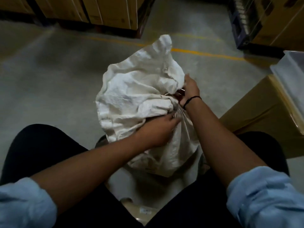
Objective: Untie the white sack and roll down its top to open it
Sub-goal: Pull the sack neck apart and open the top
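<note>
The sack is standing on the floor between the person's knees, with its loose top flopping toward the yellow line. The left hand is grabbing the cloth by the bunched neck, and the right hand is pinching that neck from the other side. A box is sitting close on the right, while grey floor is stretching out on the left.

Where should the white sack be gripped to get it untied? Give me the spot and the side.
Grip the white sack at its cinched neck, where the folds gather narrow. Come from the right side, as the right hand does: the loose top flops away and left, leaving that side free. The left hand rests on the fabric below.
</note>
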{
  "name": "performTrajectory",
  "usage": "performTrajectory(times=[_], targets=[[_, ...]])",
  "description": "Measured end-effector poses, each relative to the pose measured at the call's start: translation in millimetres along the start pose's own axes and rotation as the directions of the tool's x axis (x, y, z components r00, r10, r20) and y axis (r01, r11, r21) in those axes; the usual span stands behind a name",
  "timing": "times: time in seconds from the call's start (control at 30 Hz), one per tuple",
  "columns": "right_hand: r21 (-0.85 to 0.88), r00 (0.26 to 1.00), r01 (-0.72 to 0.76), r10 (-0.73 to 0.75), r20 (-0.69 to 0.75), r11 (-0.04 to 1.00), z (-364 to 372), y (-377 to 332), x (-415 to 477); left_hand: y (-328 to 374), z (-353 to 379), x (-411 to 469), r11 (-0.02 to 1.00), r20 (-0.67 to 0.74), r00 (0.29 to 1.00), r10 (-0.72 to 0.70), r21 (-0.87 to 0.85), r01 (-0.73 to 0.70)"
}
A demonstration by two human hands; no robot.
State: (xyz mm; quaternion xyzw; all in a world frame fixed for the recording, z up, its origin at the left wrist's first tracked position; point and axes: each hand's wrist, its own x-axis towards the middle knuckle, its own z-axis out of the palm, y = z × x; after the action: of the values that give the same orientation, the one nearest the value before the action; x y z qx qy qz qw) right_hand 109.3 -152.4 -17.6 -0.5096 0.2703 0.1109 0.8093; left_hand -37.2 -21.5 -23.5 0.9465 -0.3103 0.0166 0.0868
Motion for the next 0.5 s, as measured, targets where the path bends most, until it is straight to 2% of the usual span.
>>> performTrajectory(times=[0.07,0.1,0.13,0.17,0.2,0.23,0.27,0.33,0.37,0.4,0.47,0.5], targets=[[0.021,0.995,0.048,-0.049,0.089,0.999,5.4,-7.0,-14.0,-36.6,-6.6,17.6,0.995,-0.099,0.991,-0.094,-0.029,0.091],[-0.02,0.985,0.14,-0.138,0.102,0.99,7.6,-9.9,-22.0,-54.4,-12.5,25.5,0.984,-0.133,0.976,-0.171,-0.061,0.164],[-0.116,0.952,0.3,-0.289,0.099,0.947,5.9,-10.4,-29.8,-69.7,-18.7,32.8,0.967,-0.166,0.954,-0.251,-0.096,0.237],[-0.29,0.874,0.485,-0.472,0.12,0.825,0.9,-8.3,-31.1,-82.8,-24.2,38.9,0.948,-0.193,0.93,-0.313,-0.119,0.294],[-0.483,0.743,0.645,-0.632,0.219,0.592,-5.1,-4.4,-35.2,-93.1,-28.5,44.0,0.933,-0.224,0.908,-0.355,-0.141,0.33],[-0.583,0.607,0.746,-0.69,0.394,0.323,-11.6,2.9,-37.3,-100.3,-29.4,48.1,0.926,-0.253,0.893,-0.372,-0.171,0.337],[-0.615,0.511,0.784,-0.652,0.56,0.086,-18.4,12.5,-38.0,-106.5,-25.6,52.1,0.922,-0.262,0.891,-0.371,-0.219,0.32],[-0.583,0.425,0.769,-0.47,0.774,-0.263,-26.8,33.4,-41.0,-112.9,-11.2,59.1,0.903,-0.22,0.914,-0.341,-0.346,0.254],[-0.559,0.425,0.733,-0.381,0.821,-0.387,-29.7,44.1,-40.0,-116.0,-1.0,63.8,0.872,-0.19,0.92,-0.342,-0.429,0.235],[-0.56,0.481,0.685,-0.288,0.828,-0.466,-32.6,54.1,-39.4,-117.2,7.0,68.8,0.813,-0.161,0.913,-0.376,-0.53,0.241],[-0.62,0.678,0.577,-0.111,0.726,-0.532,-38.7,69.0,-37.0,-115.7,15.8,78.9,0.566,-0.05,0.851,-0.523,-0.767,0.303],[-0.644,0.74,0.546,-0.052,0.671,-0.536,-42.9,72.8,-33.6,-113.1,15.9,84.5,0.43,0.011,0.82,-0.573,-0.847,0.312]])
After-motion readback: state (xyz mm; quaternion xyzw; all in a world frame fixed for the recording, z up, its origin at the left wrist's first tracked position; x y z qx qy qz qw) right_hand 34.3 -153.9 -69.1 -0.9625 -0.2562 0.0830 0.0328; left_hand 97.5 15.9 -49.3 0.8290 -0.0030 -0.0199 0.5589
